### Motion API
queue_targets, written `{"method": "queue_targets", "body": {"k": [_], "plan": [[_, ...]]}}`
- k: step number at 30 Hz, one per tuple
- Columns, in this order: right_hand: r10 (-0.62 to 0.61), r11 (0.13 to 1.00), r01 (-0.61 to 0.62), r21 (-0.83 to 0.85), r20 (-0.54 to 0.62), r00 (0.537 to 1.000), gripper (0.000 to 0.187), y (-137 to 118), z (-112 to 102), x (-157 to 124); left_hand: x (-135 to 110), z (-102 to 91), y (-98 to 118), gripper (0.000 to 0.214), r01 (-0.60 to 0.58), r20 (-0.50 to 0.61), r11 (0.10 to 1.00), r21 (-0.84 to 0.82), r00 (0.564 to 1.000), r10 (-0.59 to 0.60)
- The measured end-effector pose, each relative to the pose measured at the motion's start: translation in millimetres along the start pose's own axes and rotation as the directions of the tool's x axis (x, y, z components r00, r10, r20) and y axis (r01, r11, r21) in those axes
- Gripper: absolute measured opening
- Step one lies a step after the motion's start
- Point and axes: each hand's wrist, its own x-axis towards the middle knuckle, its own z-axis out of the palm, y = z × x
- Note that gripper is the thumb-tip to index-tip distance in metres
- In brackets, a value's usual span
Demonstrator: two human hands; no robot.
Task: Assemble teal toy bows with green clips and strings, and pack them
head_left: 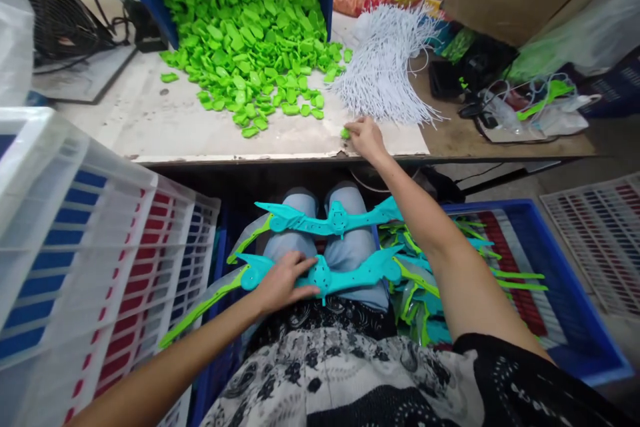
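Across my lap lie two turquoise plastic toy bows with yellow-green limbs, the nearer toy bow [350, 278] and the farther toy bow [310, 221]. My left hand [285, 283] grips the nearer bow beside its round centre, fingers above and thumb below. At the table's front edge, my right hand [367, 138] is closed with its fingertips on a small green plastic piece [345, 133]. Beyond it a heap of similar green pieces [250, 33] spills from a blue bin. A bundle of thin white strips [387, 67] lies just past my right hand.
At my left stands a white plastic crate [165, 193]. A blue tray [560, 280] on the right holds several turquoise and green bow parts. On the table [120, 127] are a black fan [57, 10] at left, and cables, bags and a cardboard box [520, 0] at right.
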Motion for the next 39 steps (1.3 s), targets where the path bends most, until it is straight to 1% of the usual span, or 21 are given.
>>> {"method": "queue_targets", "body": {"k": [1, 3, 4, 5, 7, 9, 11, 12, 14, 17, 19, 20, 22, 24, 27, 29, 30, 32, 36, 37, 39], "plan": [[0.001, 1.0, -0.001, -0.007, -0.01, 1.0, 0.031, 0, 1, 0, 9, -4.2, 1, 0.053, 0.026, -0.094, 1.0, -0.014, 0.995, -0.027], [0.006, 0.999, -0.008, -0.04, -0.05, 0.999, 0.034, -3, 3, -1, 33, -10.0, 4, 0.043, 0.074, -0.27, 0.997, 0.036, 0.961, -0.062], [0.004, 0.998, -0.008, -0.065, -0.069, 0.998, 0.036, -6, 5, -2, 48, -10.9, 6, 0.045, 0.09, -0.318, 0.992, 0.089, 0.946, -0.057], [-0.003, 0.996, -0.005, -0.093, -0.083, 0.997, 0.038, -9, 7, -3, 62, -10.1, 8, 0.049, 0.092, -0.327, 0.985, 0.145, 0.944, -0.041], [-0.024, 0.989, 0.012, -0.145, -0.083, 0.996, 0.039, -15, 11, -4, 88, -5.7, 12, 0.06, 0.072, -0.249, 0.971, 0.228, 0.969, -0.013], [-0.04, 0.984, 0.029, -0.178, -0.06, 0.997, 0.037, -18, 13, -5, 107, -2.8, 13, 0.064, 0.059, -0.126, 0.961, 0.27, 0.992, -0.025], [-0.052, 0.98, 0.048, -0.196, -0.019, 0.998, 0.035, -17, 12, -6, 117, -8.0, 13, 0.065, 0.047, -0.022, 0.958, 0.282, 0.999, -0.043], [-0.062, 0.978, 0.061, -0.199, 0.004, 0.998, 0.034, -15, 11, -6, 121, -14.5, 11, 0.064, 0.04, 0.021, 0.962, 0.27, 0.999, -0.048], [-0.084, 0.977, 0.09, -0.191, 0.038, 0.996, 0.032, -11, 8, -6, 127, -33.4, 6, 0.06, 0.019, 0.101, 0.98, 0.2, 0.994, -0.04], [-0.106, 0.984, 0.11, -0.138, 0.036, 0.994, 0.029, -7, -1, -9, 143, -63.6, -9, 0.049, -0.002, 0.233, 1.0, 0.004, 0.972, 0.001], [-0.134, 0.987, 0.135, -0.082, 0.014, 0.991, 0.029, -7, -9, -20, 155, -76.0, -21, 0.049, 0.039, 0.312, 0.991, -0.131, 0.95, 0.004], [-0.163, 0.985, 0.163, -0.05, 0.001, 0.987, 0.03, -7, -14, -31, 161, -78.8, -27, 0.051, 0.076, 0.342, 0.978, -0.193, 0.94, -0.006], [-0.241, 0.97, 0.242, 0.015, -0.012, 0.97, 0.033, -9, -20, -63, 171, -78.6, -36, 0.054, 0.159, 0.367, 0.939, -0.305, 0.929, -0.038], [-0.318, 0.947, 0.317, 0.062, 0.016, 0.948, 0.032, -9, -18, -105, 176, -73.3, -44, 0.057, 0.222, 0.348, 0.887, -0.404, 0.934, -0.076], [-0.392, 0.919, 0.384, 0.085, 0.113, 0.913, 0.03, -7, -4, -165, 178, -63.8, -51, 0.061, 0.297, 0.331, 0.808, -0.508, 0.934, -0.135], [-0.409, 0.912, 0.4, 0.09, 0.141, 0.901, 0.03, -5, 9, -190, 179, -59.2, -53, 0.062, 0.316, 0.342, 0.769, -0.556, 0.93, -0.135], [-0.406, 0.913, 0.396, 0.093, 0.139, 0.903, 0.03, -5, 15, -197, 180, -57.7, -54, 0.062, 0.318, 0.348, 0.755, -0.573, 0.929, -0.128], [-0.386, 0.922, 0.375, 0.1, 0.123, 0.914, 0.03, -5, 23, -201, 181, -55.6, -54, 0.063, 0.318, 0.35, 0.741, -0.592, 0.929, -0.119], [-0.364, 0.929, 0.351, 0.12, 0.11, 0.925, 0.029, -6, 29, -195, 180, -55.4, -55, 0.062, 0.306, 0.337, 0.744, -0.594, 0.934, -0.115], [-0.366, 0.926, 0.351, 0.135, 0.106, 0.925, 0.029, -6, 29, -194, 180, -56.8, -55, 0.061, 0.307, 0.349, 0.736, -0.604, 0.932, -0.102], [-0.359, 0.922, 0.339, 0.189, 0.085, 0.929, 0.027, -6, 28, -194, 179, -61.9, -53, 0.061, 0.315, 0.41, 0.718, -0.621, 0.911, -0.045]]}}
